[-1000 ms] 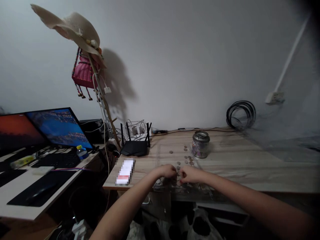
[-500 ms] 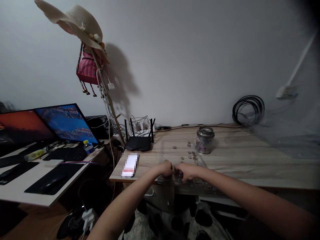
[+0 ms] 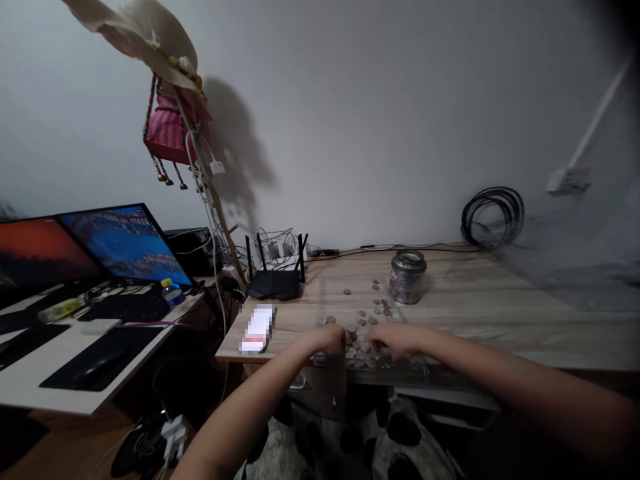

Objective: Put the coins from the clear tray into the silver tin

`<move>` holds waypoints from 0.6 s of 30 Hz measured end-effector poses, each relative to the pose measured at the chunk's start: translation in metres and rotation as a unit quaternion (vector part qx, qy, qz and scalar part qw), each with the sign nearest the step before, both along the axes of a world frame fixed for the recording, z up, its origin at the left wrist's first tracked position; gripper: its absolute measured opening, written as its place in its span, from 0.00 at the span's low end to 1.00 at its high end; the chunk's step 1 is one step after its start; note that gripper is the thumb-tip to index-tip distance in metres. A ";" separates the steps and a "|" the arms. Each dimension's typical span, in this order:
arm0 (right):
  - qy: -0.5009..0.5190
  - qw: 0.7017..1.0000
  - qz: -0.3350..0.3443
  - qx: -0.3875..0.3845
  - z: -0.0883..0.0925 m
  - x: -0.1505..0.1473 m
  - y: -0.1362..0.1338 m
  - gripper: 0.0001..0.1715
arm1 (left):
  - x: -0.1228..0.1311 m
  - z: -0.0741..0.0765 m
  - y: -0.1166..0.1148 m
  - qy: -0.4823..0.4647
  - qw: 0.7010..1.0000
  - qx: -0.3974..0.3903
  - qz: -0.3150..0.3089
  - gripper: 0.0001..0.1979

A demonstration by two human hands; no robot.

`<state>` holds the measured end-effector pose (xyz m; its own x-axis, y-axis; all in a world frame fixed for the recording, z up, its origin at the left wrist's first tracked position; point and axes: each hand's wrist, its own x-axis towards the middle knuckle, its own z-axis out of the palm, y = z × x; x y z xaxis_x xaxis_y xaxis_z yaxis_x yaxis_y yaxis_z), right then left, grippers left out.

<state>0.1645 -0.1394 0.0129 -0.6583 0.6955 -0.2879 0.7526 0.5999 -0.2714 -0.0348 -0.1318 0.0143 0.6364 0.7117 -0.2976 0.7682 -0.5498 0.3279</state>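
Observation:
Several coins (image 3: 353,329) lie in a loose heap near the front edge of the desk, between my two hands. On the heap's left side my left hand (image 3: 334,339) is closed, its fingertips turned down at the coins. My right hand (image 3: 395,341) is on the right of the heap, fingers curled down. What either hand pinches, if anything, is too small and dark to make out. Further back, more coins (image 3: 377,311) are scattered. Clear plastic (image 3: 321,303) lies around and under the coins. A round, printed jar (image 3: 407,279) stands upright behind my right hand.
Left of my hands lies a phone (image 3: 257,329) with its screen lit. Behind it sits a black router (image 3: 274,283) with upright antennas. A coil of black cable (image 3: 493,217) rests against the wall. Monitors (image 3: 125,243) stand on a lower left desk.
My hands were close together over the coins; my right hand has moved to the right. The gap between them has widened, and the coin heap now shows. The view has shifted slightly.

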 end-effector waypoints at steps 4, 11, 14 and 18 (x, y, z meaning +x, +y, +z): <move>-0.072 0.997 -0.006 0.034 0.006 0.017 -0.007 0.23 | -0.001 0.006 0.001 0.021 0.999 -0.034 0.013 0.09; -0.095 0.994 -0.047 0.038 0.006 0.020 -0.012 0.09 | -0.009 0.008 0.002 0.021 0.998 -0.044 -0.031 0.09; -0.096 0.993 -0.049 0.044 0.005 0.017 -0.010 0.11 | -0.011 0.007 0.003 -0.009 0.996 -0.070 -0.046 0.09; -0.075 0.994 -0.070 0.048 0.001 0.015 -0.005 0.12 | -0.011 0.006 0.005 -0.053 0.992 -0.112 -0.032 0.09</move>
